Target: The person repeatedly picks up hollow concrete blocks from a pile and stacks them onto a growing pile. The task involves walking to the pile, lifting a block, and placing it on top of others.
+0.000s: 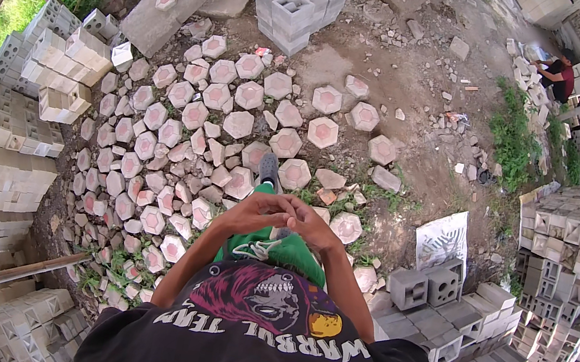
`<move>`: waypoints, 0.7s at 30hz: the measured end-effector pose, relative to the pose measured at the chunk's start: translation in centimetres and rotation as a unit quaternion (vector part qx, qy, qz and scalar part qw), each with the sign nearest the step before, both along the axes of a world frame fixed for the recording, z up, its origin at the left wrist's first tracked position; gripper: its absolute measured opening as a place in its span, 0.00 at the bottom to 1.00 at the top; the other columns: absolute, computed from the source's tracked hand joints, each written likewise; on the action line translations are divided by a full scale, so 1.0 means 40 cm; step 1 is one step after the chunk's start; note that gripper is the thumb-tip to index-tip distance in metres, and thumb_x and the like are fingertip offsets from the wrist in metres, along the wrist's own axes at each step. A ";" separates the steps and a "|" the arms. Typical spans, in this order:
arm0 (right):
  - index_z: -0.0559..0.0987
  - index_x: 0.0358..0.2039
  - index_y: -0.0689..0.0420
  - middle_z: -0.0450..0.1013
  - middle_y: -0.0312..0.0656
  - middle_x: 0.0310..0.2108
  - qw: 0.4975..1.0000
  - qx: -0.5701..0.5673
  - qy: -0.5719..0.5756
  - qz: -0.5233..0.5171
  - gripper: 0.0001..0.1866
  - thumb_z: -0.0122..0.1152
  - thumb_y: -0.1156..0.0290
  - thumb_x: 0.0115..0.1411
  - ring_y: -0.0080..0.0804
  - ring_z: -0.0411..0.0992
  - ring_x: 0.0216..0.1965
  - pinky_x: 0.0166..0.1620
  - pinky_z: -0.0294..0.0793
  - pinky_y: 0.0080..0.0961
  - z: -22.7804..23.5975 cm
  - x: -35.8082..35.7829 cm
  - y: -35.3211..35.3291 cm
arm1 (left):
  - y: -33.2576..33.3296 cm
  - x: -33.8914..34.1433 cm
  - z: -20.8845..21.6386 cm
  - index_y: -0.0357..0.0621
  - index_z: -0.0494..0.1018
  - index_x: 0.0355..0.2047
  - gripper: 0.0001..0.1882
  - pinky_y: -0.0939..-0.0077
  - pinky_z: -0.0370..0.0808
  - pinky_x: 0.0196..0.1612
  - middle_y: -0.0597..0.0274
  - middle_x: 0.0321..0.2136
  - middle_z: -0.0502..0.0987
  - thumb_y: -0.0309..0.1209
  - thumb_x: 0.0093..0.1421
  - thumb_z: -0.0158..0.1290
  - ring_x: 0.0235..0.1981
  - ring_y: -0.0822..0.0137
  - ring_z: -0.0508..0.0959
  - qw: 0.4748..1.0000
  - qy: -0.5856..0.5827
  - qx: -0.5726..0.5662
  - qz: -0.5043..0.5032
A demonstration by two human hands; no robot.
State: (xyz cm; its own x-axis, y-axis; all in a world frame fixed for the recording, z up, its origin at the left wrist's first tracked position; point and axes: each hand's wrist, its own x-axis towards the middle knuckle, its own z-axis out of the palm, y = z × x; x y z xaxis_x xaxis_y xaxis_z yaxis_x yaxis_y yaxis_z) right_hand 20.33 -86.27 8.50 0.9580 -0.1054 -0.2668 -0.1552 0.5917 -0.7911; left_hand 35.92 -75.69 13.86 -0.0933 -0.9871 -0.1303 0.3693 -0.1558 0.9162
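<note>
In front of my waist, my left hand and my right hand meet above the green shorts. Their fingers are stretched toward each other and overlap at the tips, with a gap between the palms. Nothing shows in either hand. Below them, one foot in a grey shoe is set among hexagonal concrete pavers with pinkish centres. The pavers nearest my hands lie on the ground, apart from them.
Stacked hollow blocks stand ahead; more block stacks line the left. Grey blocks and a patterned white sheet are at near right. A concrete slab lies far left. A person sits far right beside rubble.
</note>
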 end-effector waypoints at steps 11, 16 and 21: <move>0.58 0.59 0.59 0.64 0.42 0.51 0.996 -0.027 -0.062 -0.051 0.51 0.68 0.41 0.45 0.32 0.64 0.54 0.55 0.63 0.29 -0.007 0.315 -0.240 | -0.285 0.341 -0.023 0.37 0.75 0.32 0.05 0.80 0.68 0.37 0.61 0.38 0.73 0.26 0.60 0.54 0.35 0.74 0.71 0.993 -0.077 -0.050 -0.076; 0.58 0.60 0.59 0.64 0.42 0.53 0.999 0.005 -0.047 -0.010 0.52 0.68 0.39 0.43 0.31 0.65 0.54 0.56 0.64 0.30 0.024 0.458 -0.314 | -0.340 0.482 -0.001 0.39 0.75 0.32 0.04 0.79 0.69 0.38 0.64 0.38 0.74 0.27 0.59 0.54 0.36 0.75 0.71 0.983 -0.166 -0.055 -0.049; 0.57 0.60 0.61 0.64 0.43 0.53 0.997 -0.002 -0.081 -0.004 0.51 0.67 0.40 0.46 0.31 0.65 0.54 0.54 0.67 0.30 -0.025 0.562 -0.381 | -0.392 0.557 0.025 0.39 0.73 0.33 0.05 0.78 0.68 0.40 0.64 0.36 0.74 0.28 0.61 0.51 0.36 0.75 0.71 0.976 -0.212 -0.051 -0.009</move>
